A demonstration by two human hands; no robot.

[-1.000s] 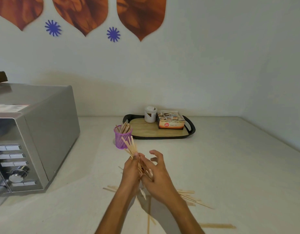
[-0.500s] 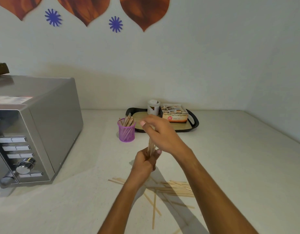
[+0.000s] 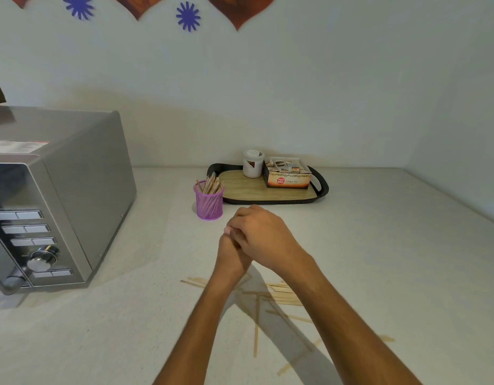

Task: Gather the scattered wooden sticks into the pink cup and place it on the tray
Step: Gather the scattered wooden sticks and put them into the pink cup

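Two hands are clasped together over the middle of the worktop, right hand (image 3: 263, 234) wrapped over the left hand (image 3: 230, 257). Both are curled tight, but I can't tell whether any sticks are inside; nothing pokes out. The pink cup (image 3: 208, 200) stands just off the tray (image 3: 322, 187) toward the back edge, already stuffed with sticks. More loose sticks (image 3: 281, 294) lie toward the near edge, partly hidden under the forearms. They look thin, light and stiff, probably snappable, so I'd pinch a bundle mid-length. The mesh cup seems light and tippy; grab it round the body. A few sticks blend into the pale worktop.
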